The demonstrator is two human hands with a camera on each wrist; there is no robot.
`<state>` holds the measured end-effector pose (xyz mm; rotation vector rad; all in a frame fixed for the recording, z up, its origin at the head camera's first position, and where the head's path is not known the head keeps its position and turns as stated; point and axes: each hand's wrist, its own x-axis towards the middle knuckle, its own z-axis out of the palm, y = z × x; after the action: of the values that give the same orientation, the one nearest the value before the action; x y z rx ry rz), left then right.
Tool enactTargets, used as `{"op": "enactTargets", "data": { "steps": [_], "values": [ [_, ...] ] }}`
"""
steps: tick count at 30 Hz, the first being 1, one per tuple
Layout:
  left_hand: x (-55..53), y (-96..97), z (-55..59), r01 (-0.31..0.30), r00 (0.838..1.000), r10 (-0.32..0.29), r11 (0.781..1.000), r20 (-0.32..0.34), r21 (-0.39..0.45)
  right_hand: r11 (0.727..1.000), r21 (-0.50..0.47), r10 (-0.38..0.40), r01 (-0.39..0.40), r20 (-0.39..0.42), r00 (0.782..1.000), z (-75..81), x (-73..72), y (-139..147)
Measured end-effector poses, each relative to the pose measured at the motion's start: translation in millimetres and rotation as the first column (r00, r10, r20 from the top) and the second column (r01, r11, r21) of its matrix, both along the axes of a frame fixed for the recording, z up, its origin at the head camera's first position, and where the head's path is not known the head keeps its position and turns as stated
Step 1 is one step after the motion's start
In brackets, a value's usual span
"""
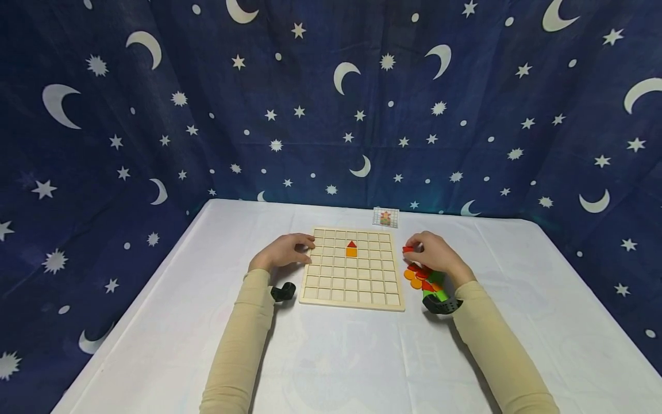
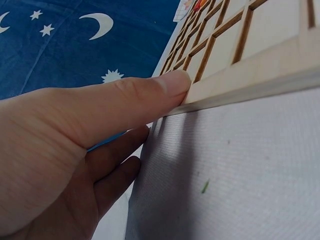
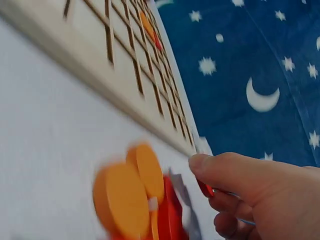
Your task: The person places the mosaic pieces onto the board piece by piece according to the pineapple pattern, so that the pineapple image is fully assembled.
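Observation:
A wooden grid board (image 1: 331, 280) lies flat on the table. A red triangle (image 1: 351, 244) sits in one of its upper cells, directly above an orange square (image 1: 351, 252). At the board's left edge rests my left hand (image 1: 281, 251), its fingers spread and the thumb (image 2: 175, 82) touching the rim. Just off the right edge, my right hand (image 1: 433, 252) pinches a small red piece (image 1: 408, 249) between thumb and fingers; most of that piece is hidden in the right wrist view. Below this hand is a loose pile with orange discs (image 1: 416, 283), red pieces and green pieces (image 1: 437, 277).
A small card (image 1: 385, 217) with a grid and a coloured figure lies behind the board. White cloth covers the table (image 1: 341, 356). A dark blue curtain (image 1: 310, 161) with moons and stars hangs behind it. Each wrist carries a black device (image 1: 442, 305).

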<state>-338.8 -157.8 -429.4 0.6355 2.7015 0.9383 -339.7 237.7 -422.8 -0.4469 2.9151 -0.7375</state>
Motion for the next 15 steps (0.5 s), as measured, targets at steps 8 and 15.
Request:
{"op": "enactTargets", "data": {
  "steps": [8, 15],
  "values": [
    [4.4, -1.6, 5.2, 0.013, 1.0, -0.013, 1.0, -0.021, -0.005, 0.991, -0.009, 0.131, -0.132, -0.064, 0.989, 2.4, 3.2, -53],
    [2.0, -0.9, 2.4, -0.002, 1.0, 0.002, 1.0, 0.003, -0.01, 0.985, -0.007, 0.168, -0.17, -0.113, 0.979, -2.2, 2.7, -85]
  ]
}}
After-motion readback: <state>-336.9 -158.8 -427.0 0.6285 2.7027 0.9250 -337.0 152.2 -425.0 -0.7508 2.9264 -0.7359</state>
